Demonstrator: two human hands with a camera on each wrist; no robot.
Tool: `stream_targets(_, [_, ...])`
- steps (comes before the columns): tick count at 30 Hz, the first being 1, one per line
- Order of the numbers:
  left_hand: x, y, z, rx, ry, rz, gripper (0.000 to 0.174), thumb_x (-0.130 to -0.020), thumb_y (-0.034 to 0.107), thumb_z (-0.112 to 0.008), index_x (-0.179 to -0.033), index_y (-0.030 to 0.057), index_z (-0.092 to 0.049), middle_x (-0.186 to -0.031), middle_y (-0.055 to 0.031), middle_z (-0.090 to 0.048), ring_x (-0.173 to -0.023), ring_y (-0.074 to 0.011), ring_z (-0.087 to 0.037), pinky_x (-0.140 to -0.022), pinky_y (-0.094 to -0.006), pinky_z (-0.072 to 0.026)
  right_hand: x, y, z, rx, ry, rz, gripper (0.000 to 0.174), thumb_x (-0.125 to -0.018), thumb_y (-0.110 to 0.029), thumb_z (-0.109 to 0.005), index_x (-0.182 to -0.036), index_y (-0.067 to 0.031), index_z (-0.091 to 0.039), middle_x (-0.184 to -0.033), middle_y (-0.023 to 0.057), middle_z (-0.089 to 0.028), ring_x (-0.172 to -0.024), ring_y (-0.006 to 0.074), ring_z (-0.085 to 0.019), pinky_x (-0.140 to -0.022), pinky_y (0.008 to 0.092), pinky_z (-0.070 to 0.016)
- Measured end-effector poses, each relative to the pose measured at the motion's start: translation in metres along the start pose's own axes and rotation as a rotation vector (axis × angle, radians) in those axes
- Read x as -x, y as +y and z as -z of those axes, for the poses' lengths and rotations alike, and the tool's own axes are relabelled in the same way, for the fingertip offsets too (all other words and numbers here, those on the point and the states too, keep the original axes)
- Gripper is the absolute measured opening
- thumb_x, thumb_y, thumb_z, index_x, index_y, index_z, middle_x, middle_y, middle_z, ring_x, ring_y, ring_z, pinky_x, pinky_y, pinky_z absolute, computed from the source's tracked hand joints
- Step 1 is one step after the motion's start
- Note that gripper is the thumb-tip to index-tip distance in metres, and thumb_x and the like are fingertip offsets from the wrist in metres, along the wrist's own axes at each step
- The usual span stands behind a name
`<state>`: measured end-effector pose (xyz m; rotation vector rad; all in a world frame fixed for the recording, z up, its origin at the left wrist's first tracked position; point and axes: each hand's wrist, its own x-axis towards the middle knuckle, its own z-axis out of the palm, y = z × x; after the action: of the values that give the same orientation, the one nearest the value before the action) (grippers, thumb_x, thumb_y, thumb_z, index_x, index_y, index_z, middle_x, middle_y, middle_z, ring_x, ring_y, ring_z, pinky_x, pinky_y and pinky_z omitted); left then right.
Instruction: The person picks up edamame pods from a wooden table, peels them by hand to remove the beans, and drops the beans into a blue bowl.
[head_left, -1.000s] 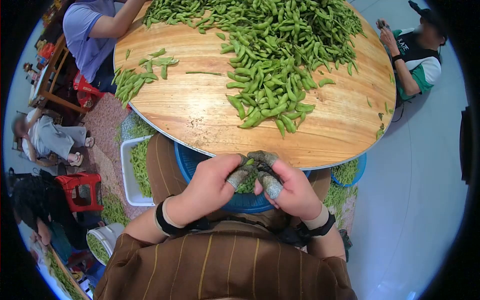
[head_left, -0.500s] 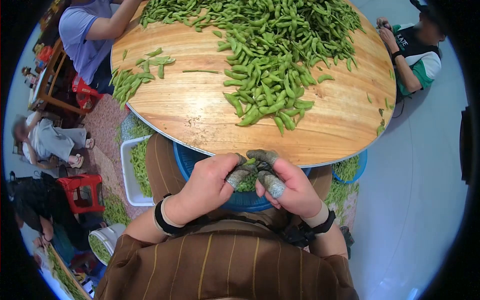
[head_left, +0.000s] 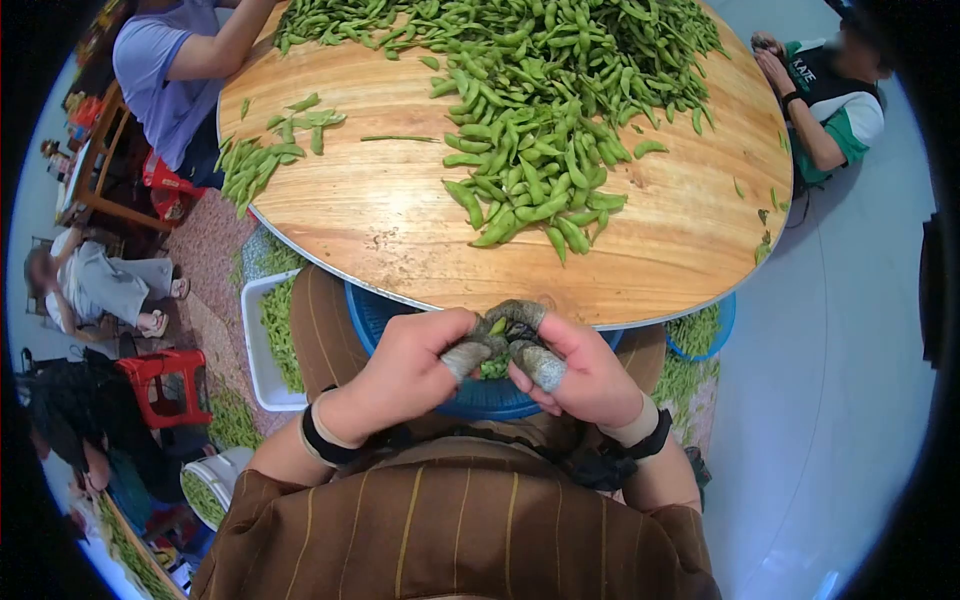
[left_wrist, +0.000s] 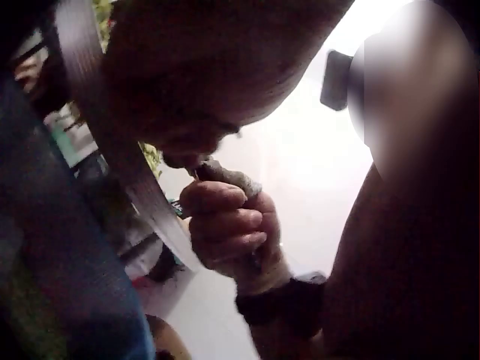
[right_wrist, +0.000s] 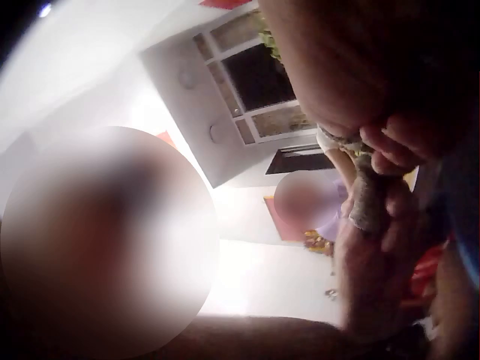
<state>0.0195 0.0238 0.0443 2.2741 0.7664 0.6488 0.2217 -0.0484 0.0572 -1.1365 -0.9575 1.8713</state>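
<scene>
Just in front of the table edge, my left hand (head_left: 410, 362) pinches a small green edamame pod (head_left: 498, 326) between thumb and forefinger. My right hand (head_left: 588, 378) meets it from the other side, its thumb and forefinger at the same pod. Grey, worn wrappings cover the thumbs and forefingers of both hands. Below the hands is a blue basin (head_left: 488, 404) with green beans (head_left: 494, 370) in it. In the left wrist view the right hand (left_wrist: 229, 225) shows curled fingers; the right wrist view shows the left hand (right_wrist: 375, 251) dimly, with the pod mostly hidden.
A large heap of edamame pods (head_left: 560, 130) covers much of the round wooden table (head_left: 350, 215). A smaller pile (head_left: 255, 172) lies at its left edge. Pods fill a white tub (head_left: 262, 385) and a blue tray (head_left: 728, 325) beside my legs. Other people sit around.
The hands stay together at the table edge, with small finger movements. The pod between them stands more upright. The table has shifted slightly up and left in the head view.
</scene>
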Motion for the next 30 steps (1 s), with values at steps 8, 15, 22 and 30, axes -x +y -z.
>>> stream_targets(8, [-0.005, -0.002, -0.002, 1.014, -0.34, 0.651, 0.01, -0.084, 0.006, -0.064, -0.089, 0.0008, -0.058, -0.066, -0.005, -0.059, -0.049, -0.0134, -0.052, -0.047, -0.0254, -0.0418, -0.002, 0.005, 0.002, -0.16, -0.028, -0.055, 0.032, -0.096, -0.012, -0.043, -0.128, -0.0086, -0.048, -0.073, -0.0031, -0.053, -0.049, 0.0018, -0.043, -0.042, 0.0168, -0.0354])
stream_targets(15, [0.008, -0.008, -0.012, -0.159, -0.101, -0.095, 0.021, -0.068, -0.002, -0.062, -0.087, -0.0006, -0.053, -0.073, -0.016, -0.055, -0.066, -0.0376, -0.057, -0.056, -0.0411, -0.0469, 0.004, 0.004, -0.001, 0.118, -0.005, -0.063, 0.032, -0.091, -0.008, -0.043, -0.122, -0.0072, -0.052, -0.073, -0.0031, -0.056, -0.052, 0.0018, -0.048, -0.045, 0.017, -0.0405])
stream_targets(22, [0.015, -0.007, -0.015, -0.071, -0.158, -0.098, 0.023, -0.068, 0.005, -0.065, -0.088, 0.0024, -0.053, -0.074, -0.0126, -0.053, -0.063, -0.0324, -0.057, -0.054, -0.0416, -0.0463, 0.002, 0.015, 0.001, -0.031, -0.067, -0.065, 0.024, -0.094, -0.01, -0.043, -0.116, -0.0069, -0.052, -0.073, -0.003, -0.055, -0.052, 0.0017, -0.048, -0.044, 0.0167, -0.0399])
stream_targets(30, [0.015, 0.0, -0.018, -0.524, 0.037, -0.243, 0.023, -0.067, 0.007, -0.062, -0.088, 0.0032, -0.055, -0.067, -0.0075, -0.047, -0.056, -0.022, -0.054, -0.047, -0.0339, -0.0426, 0.006, 0.012, -0.001, -0.022, 0.026, -0.091, 0.024, -0.094, -0.012, -0.043, -0.115, -0.0066, -0.051, -0.074, -0.0026, -0.055, -0.052, 0.0019, -0.048, -0.042, 0.0172, -0.0418])
